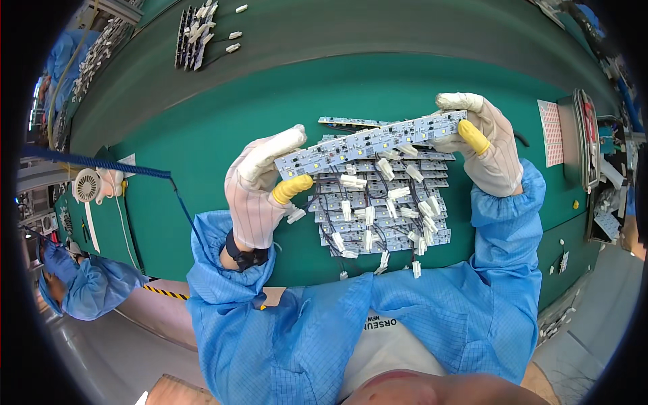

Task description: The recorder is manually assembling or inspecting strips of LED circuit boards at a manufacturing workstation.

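A long white LED circuit board [371, 143] is held up in front of me, tilted so its right end is higher. My left hand [260, 192], in a pale striped glove with a yellow thumb tip, grips its left end. At the right end my right hand [491, 145], gloved the same way, pinches the board between thumb and fingers. Beneath it on the green mat lie rows of similar LED boards [439, 236], partly hidden by the held one. Thin dark wires with white plug connectors [352, 181] lie across these boards.
A black wrist strap [244, 256] is on my left wrist; a blue coiled cord [98, 163] hangs nearby. More boards [192, 37] stand at the far left. A small fan [88, 185] is left; a metal tray [582, 138] and pink-printed sheet [551, 133] are right. Another person's sleeve [101, 287] shows lower left.
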The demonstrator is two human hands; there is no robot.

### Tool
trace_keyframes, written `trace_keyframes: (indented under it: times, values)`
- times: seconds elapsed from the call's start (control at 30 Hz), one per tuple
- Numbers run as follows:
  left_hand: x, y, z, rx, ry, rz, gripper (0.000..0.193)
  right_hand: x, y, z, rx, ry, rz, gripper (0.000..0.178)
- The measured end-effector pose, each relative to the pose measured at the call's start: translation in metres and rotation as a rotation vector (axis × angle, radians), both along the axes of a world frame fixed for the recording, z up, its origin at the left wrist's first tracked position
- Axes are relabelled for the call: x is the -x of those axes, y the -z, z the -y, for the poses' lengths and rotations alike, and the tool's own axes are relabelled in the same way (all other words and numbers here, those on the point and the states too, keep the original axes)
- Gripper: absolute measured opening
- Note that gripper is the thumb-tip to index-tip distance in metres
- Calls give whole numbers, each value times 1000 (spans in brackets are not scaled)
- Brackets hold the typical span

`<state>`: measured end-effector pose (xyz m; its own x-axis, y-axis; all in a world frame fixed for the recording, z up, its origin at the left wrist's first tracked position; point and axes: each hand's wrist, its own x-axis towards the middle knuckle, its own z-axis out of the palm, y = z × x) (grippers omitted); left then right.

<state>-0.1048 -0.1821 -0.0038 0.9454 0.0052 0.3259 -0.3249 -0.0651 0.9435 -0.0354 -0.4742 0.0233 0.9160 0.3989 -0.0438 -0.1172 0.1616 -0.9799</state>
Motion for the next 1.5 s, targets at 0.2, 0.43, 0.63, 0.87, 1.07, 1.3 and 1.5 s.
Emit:
trace_keyframes:
  times: [0.2, 0.43, 0.63, 0.87, 1.07, 1.3, 1.5]
  values:
    - [0, -2, -1, 59, -5, -5, 53, 2, -2, 9, 75, 4, 40, 56]
    - [1, -4, -2, 32, -3, 52, 54, 7, -9, 8, 100, 12, 43, 61]
    - [0, -1, -3, -17, -40, 149, 52, 7, -5, 7, 88, 59, 102, 55]
    - [-2, 3, -12, -166, 52, 270, 51, 6, -2, 8, 84, 47, 175, 48]
    - [-1, -1, -5, -19, -36, 171, 54, 6, -6, 12, 131, 11, 146, 52]
    - [2, -4, -6, 35, -44, 44, 59, 6, -4, 15, 165, -15, 155, 53]
    - [-1, 3, -14, 36, 11, 66, 58, 7, -2, 14, 129, -41, 150, 54]
